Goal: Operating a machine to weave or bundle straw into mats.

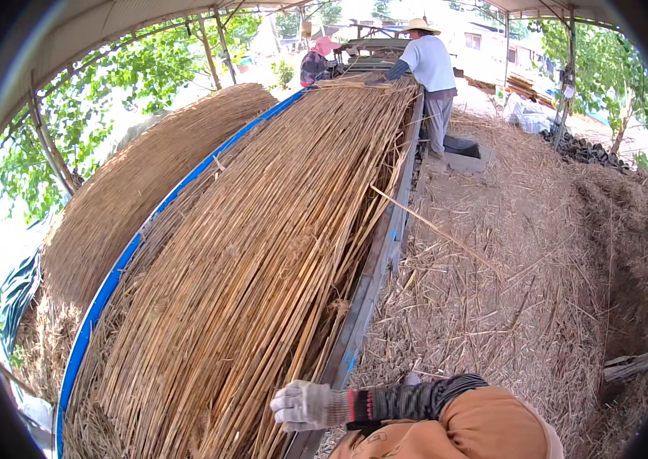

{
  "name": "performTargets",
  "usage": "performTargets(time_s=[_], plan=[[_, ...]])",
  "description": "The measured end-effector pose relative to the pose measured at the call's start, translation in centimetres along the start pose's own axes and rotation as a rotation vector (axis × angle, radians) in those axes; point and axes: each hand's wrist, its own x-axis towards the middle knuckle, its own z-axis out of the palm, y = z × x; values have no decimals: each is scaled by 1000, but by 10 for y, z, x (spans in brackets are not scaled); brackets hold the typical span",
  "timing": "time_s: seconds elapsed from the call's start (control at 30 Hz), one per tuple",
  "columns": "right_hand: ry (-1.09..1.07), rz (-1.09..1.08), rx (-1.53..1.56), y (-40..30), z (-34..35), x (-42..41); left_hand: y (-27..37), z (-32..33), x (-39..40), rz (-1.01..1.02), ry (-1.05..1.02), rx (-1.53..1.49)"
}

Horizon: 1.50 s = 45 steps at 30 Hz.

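Observation:
My right hand [303, 405], in a pale work glove with a red and black cuff, is at the near right edge of a long layer of dry reed stalks [255, 241], by the metal side rail [358, 315]. Its fingers look curled; whether they grip any stalks cannot be told. My left hand is out of view. The stalks lie mostly lengthwise on a long bed between this rail and a blue side rail [107, 287]. One loose stalk [436, 226] sticks out over the right rail.
A person in a straw hat [430, 63] stands right of the bed's far end; another in a pink hat [315, 66] is opposite. A big reed pile [129, 189] lies left. Straw litter [490, 275] covers the ground at right, with a dark pit [461, 147] farther off.

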Motion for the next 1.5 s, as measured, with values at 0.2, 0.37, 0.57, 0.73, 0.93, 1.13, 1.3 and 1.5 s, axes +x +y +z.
performTargets(time_s=[0.2,0.37,0.57,0.73,0.93,1.13,1.3,1.5], plan=[[3,674,-12,29,-167,-66,176,119,4,531,-45,495],[1066,1170,607,153,-250,-263,248,206,17,677,-167,438],[1383,824,532,167,-380,-166,320,248,8,761,-221,207],[383,429,-318,175,-399,-83,427,300,21,1119,-456,-59],[-346,-20,-525,182,-249,-49,458,383,41,1352,-356,9],[-352,-27,-354,220,-214,-124,381,445,88,801,-247,247],[-370,214,-377,205,-303,-121,330,449,108,789,-139,637],[-380,322,-485,292,-389,-120,322,433,178,663,-240,622]])
